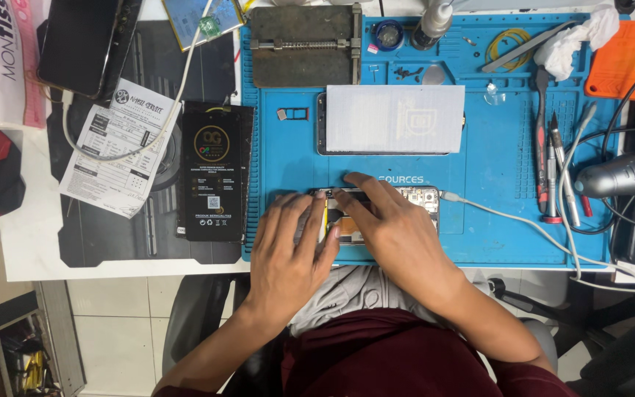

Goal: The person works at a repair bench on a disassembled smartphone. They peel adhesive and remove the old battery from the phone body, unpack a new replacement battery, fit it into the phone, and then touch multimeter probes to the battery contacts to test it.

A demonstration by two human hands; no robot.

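Observation:
An opened phone [420, 200] lies on the blue work mat [494, 184] near its front edge, its inner parts facing up. My left hand [288, 246] rests flat over the phone's left end, fingers spread on it. My right hand [384, 220] lies across the middle of the phone, fingertips pressing near its upper left part. A white cable [508, 217] runs from the phone's right end toward the right. Much of the phone is hidden under both hands.
A white box [395, 117] sits on another phone behind. A black flat package [216, 170] and a paper slip [115, 151] lie left of the mat. A metal clamp jig [304, 45] is at the back. Tweezers and screwdrivers [553, 169] lie right, beside a grey tool [619, 176].

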